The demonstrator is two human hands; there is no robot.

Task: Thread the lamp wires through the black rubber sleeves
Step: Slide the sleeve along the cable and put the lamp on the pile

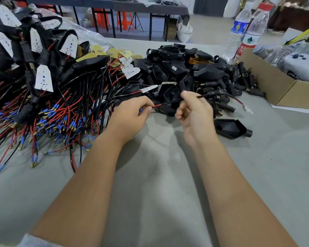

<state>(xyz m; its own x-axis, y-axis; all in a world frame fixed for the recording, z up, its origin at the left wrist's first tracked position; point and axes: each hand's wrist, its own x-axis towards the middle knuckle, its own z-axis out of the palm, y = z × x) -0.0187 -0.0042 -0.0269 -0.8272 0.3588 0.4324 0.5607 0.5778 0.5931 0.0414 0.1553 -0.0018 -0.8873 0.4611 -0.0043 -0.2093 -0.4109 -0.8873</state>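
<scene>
My left hand (132,111) pinches the blue-tipped end of a red and black lamp wire (168,103) at the middle of the table. The wire runs right through my right hand (193,111), whose fingers curl round it. Beyond that hand the wire passes through a black rubber sleeve (212,94) and ends at a small white board (248,109), blurred, just above the cloth. A pile of loose black rubber sleeves (243,81) lies behind my right hand, to the right.
Finished wired lamps (43,77) heap up at the left, their red and black leads spread over the grey cloth. Black housings (177,66) are piled at the centre back, and one housing (230,128) lies alone. A cardboard box (275,86) and two water bottles (246,36) stand at the right.
</scene>
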